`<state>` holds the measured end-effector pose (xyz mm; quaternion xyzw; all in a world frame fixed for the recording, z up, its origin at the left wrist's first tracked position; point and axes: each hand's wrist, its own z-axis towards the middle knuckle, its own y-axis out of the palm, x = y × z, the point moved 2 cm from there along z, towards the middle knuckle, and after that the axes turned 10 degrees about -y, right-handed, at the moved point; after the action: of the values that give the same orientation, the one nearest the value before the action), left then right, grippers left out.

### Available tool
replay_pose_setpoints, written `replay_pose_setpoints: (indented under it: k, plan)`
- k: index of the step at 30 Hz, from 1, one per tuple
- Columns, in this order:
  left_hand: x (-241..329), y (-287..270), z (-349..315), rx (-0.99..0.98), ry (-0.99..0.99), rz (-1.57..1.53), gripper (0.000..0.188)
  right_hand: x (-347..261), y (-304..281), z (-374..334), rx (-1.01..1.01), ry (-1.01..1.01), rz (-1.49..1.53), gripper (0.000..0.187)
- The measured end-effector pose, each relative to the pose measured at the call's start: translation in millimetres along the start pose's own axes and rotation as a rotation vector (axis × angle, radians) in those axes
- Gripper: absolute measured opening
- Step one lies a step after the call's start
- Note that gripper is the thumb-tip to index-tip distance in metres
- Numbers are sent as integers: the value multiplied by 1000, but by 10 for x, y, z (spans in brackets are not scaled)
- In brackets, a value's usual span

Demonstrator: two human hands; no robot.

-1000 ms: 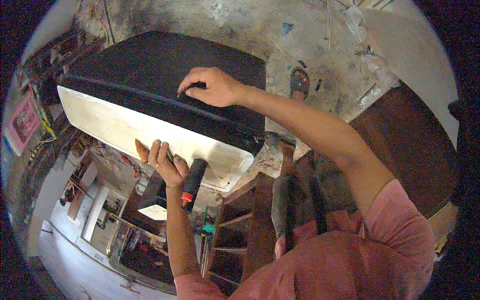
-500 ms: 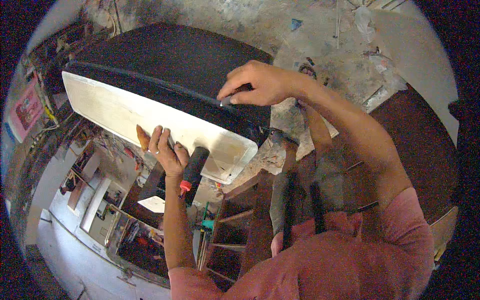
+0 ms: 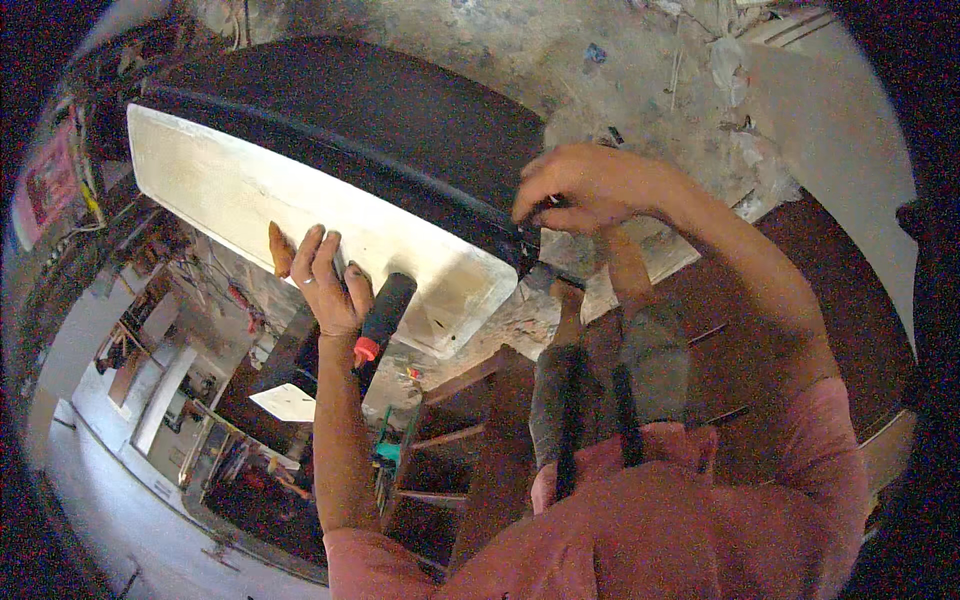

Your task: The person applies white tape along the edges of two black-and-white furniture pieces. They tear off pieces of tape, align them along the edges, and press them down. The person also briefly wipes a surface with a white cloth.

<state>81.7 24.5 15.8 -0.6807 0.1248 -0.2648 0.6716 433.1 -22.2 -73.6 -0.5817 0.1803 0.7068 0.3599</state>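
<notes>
A long panel [image 3: 300,200], pale board underneath and black padding on top, runs from ten o'clock toward the centre above a littered concrete floor [image 3: 640,90]. The right hand [image 3: 590,185] pinches the black edge at the panel's three o'clock end. At seven o'clock, the left hand [image 3: 325,280] presses flat on the board while grasping a black, red-tipped tool [image 3: 383,315].

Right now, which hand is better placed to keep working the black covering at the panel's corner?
Right, probably. The right hand is already pinching the black covering at the corner of the pale panel. The left hand is pressed flat on the panel and holds a black tool.
</notes>
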Motion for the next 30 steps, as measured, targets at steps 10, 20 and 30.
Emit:
replay_pose_setpoints:
  k: [10, 20, 30]
  plan:
    - [-16, 6, -22, 49, 8, 15, 42, -253, 94, -213, 149, 171, 145, 20]
    - [-42, 45, -105, 45, -40, -21, 43, -260, 364, -336, 227, 72, -83, 17]
    - [96, -37, -180, 44, -119, -136, 50, -951, 930, -1324, 780, 671, -18, 20]
